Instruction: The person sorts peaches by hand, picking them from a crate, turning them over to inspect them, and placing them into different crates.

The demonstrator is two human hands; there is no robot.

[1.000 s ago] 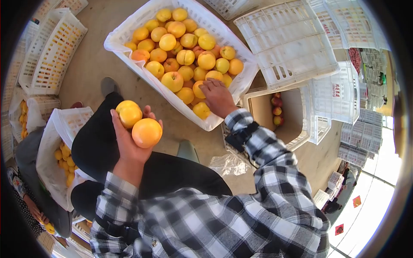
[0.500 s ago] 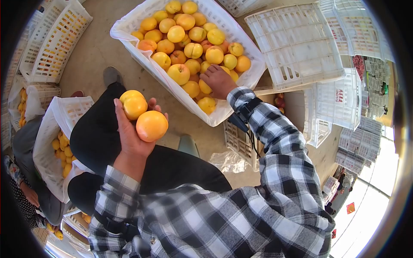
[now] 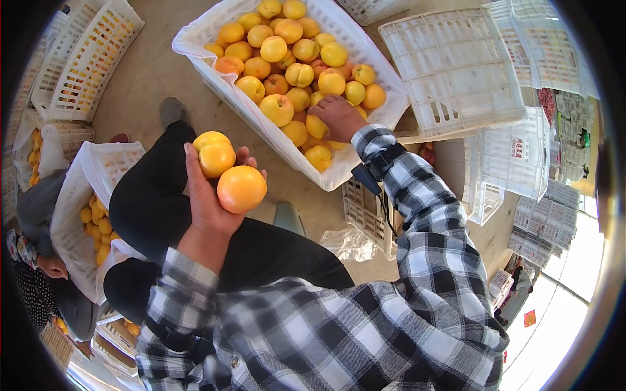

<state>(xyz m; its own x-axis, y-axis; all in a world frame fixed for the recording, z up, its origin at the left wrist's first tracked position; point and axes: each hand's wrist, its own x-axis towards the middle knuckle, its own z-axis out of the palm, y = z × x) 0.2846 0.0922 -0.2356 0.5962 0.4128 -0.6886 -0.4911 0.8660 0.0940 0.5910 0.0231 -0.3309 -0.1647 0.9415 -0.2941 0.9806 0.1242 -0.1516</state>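
My left hand [image 3: 212, 212] is palm up over my leg, its fingers curled round two yellow peaches. The upper peach [image 3: 215, 154] shows its crease; the lower peach [image 3: 242, 189] has an orange-pink blush and rests against it. My right hand [image 3: 336, 117] reaches into a white crate [image 3: 251, 120] lined with white plastic and heaped with yellow peaches [image 3: 276, 109]. Its fingers bend over a peach [image 3: 317, 127] near the crate's right end; the fingertips are partly hidden.
An upturned white crate [image 3: 453, 68] stands right of the peach crate, with stacked crates [image 3: 515, 153] beyond. On the floor lies a clear plastic bag [image 3: 349, 244]. At left are another lined peach crate [image 3: 72, 228] and a person's hand [image 3: 52, 266].
The view has shifted slightly. My left hand has moved a little right and up with its two peaches. My right hand stays at the same peaches. At far left, the other person's hand has moved up.
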